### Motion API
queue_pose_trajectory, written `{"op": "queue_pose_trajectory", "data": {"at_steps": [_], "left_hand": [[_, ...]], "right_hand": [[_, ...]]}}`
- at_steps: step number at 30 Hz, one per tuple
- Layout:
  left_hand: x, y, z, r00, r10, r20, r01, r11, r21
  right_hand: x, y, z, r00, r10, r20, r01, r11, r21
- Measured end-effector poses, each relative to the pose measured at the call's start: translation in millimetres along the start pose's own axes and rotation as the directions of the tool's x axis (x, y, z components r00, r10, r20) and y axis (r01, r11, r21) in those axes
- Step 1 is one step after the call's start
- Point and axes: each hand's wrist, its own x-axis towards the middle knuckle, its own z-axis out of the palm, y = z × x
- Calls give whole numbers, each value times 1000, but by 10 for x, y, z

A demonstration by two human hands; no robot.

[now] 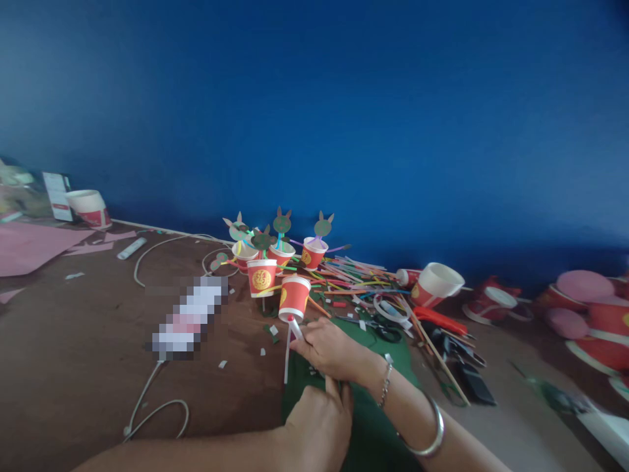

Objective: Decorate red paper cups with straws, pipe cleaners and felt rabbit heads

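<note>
My right hand (330, 349) pinches a white straw (289, 351) with a red tip, just in front of a red paper cup (293, 297) tilted on the brown table (83, 354). My left hand (319, 426) is closed low in the view, pressing on a dark green sheet (373, 419) under both hands; what its fingers hold is hidden. Behind stand several red cups (261, 276) with green bunny-eared paper heads on straws (282, 226). A bracelet and a bangle sit on my right wrist.
A heap of coloured straws (354, 278) lies behind the cups, with an overturned cup (435, 285), scissors (378, 326) and a red cutter (439, 320) to the right. A white cable (157, 410) loops at left. Pink paper (29, 246) lies far left; red and pink cups (590, 308) far right.
</note>
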Motion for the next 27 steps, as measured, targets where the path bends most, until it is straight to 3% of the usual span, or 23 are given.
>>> {"op": "queue_pose_trajectory", "data": {"at_steps": [8, 14, 27], "left_hand": [[14, 1, 67, 998, 41, -51, -36, 995, 97], [12, -3, 187, 966, 74, -246, -32, 985, 170], [8, -15, 150, 962, 130, -240, -56, 954, 294]], "right_hand": [[53, 49, -2, 998, 66, -23, -66, 998, 22], [91, 139, 7, 981, 191, -38, -186, 976, 111], [-13, 373, 135, 924, 338, -181, -233, 869, 435]]}}
